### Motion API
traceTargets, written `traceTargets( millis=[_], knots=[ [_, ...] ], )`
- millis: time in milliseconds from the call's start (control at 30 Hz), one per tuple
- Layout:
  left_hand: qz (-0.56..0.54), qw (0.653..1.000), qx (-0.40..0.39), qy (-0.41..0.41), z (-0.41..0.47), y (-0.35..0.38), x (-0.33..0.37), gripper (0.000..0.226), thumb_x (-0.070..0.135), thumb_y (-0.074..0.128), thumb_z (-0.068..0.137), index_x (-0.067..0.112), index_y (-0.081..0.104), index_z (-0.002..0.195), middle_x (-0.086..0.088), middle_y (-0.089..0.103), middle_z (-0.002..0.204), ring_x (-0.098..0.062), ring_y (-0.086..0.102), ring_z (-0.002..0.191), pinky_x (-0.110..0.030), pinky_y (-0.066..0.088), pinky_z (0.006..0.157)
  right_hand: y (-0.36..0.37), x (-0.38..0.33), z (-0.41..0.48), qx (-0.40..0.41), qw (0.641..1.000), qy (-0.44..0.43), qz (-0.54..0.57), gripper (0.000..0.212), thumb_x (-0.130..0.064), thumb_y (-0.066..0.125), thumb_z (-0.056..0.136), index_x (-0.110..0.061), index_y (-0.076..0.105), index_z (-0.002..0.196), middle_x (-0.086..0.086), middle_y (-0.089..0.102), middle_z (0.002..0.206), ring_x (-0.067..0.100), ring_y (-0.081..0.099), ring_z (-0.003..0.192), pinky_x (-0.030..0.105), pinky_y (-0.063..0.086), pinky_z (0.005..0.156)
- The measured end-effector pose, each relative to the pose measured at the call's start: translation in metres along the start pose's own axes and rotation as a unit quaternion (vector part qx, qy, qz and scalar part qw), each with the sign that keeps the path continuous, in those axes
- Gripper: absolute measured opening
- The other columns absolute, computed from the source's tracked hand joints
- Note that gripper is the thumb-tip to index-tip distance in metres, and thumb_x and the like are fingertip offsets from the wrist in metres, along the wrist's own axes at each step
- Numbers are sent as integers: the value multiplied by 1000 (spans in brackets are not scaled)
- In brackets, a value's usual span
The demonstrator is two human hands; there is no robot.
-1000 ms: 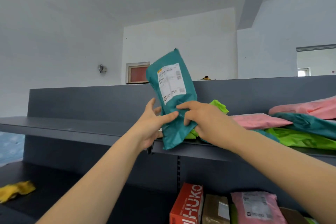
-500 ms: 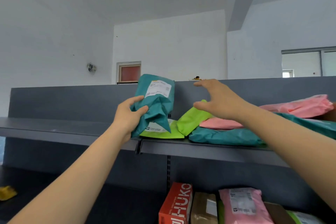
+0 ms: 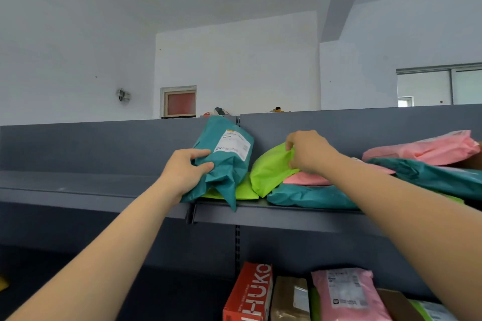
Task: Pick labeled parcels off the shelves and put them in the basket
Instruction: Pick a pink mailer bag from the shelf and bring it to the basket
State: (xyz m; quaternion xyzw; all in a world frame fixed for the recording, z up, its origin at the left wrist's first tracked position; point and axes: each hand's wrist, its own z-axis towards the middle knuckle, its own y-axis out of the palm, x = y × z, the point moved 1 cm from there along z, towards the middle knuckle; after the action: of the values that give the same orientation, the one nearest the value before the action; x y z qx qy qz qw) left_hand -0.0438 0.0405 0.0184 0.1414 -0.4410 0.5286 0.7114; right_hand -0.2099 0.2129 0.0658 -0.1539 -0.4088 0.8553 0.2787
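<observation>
Left hand [image 3: 186,172] grips the upright teal parcel [image 3: 225,157]; right hand [image 3: 309,152] pinches the green parcel [image 3: 271,168] beside it — slanting up rightward.

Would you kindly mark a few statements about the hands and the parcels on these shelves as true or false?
1. The left hand grips the teal parcel that bears a white label. True.
2. The right hand hangs empty below the shelf. False: it pinches the lime-green parcel on the upper shelf.
3. Lower down, a red box stands left of a pink labeled parcel. True.
4. The teal parcel lies in a basket. False: no basket is in view, and the parcel is held at the upper shelf's front edge.
</observation>
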Motion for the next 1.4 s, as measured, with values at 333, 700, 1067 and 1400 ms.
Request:
traceTargets(
  millis=[333, 700, 1067, 1400],
  knots=[
    [87, 995, 22, 38, 5, 12, 9, 52, 19, 69, 85, 13, 52, 134, -4, 52, 136, -21, 51, 122, -39, 39, 106, -19, 25, -13, 231, 958, 3, 168, 27, 1, 67, 74, -21, 50, 72, 4, 52, 76, 26, 50, 78, 28, 30, 65],
    [137, 985, 22, 107, 3, 22, 36, 43, 39, 61, 88, 22, 56, 128, 0, 56, 133, -17, 50, 122, -32, 41, 99, -46, 23, -20, 57, 589, 156, 791, 7, 0, 50, 94, -2, 54, 89, 10, 61, 89, 20, 62, 80, 30, 59, 58],
    [102, 959, 114, 241, -21, 13, 84, 52, 39, 55, 92, 19, 45, 138, 5, 48, 140, -11, 40, 130, -22, 28, 103, -55, 24, -35, -49, 464, 177, 867, 28, 6, 37, 96, 11, 56, 116, 21, 66, 109, 30, 71, 71, 26, 56, 49],
    [-364, 925, -108, -30, -37, 44, 115, 25, 35, 61, 89, 17, 63, 107, 2, 70, 105, -16, 65, 100, -36, 46, 98, -75, 18, -48, -90, 437, 137, 884, 32, 4, 37, 96, 5, 58, 120, 20, 64, 118, 25, 64, 104, 24, 56, 49]
  ],
)
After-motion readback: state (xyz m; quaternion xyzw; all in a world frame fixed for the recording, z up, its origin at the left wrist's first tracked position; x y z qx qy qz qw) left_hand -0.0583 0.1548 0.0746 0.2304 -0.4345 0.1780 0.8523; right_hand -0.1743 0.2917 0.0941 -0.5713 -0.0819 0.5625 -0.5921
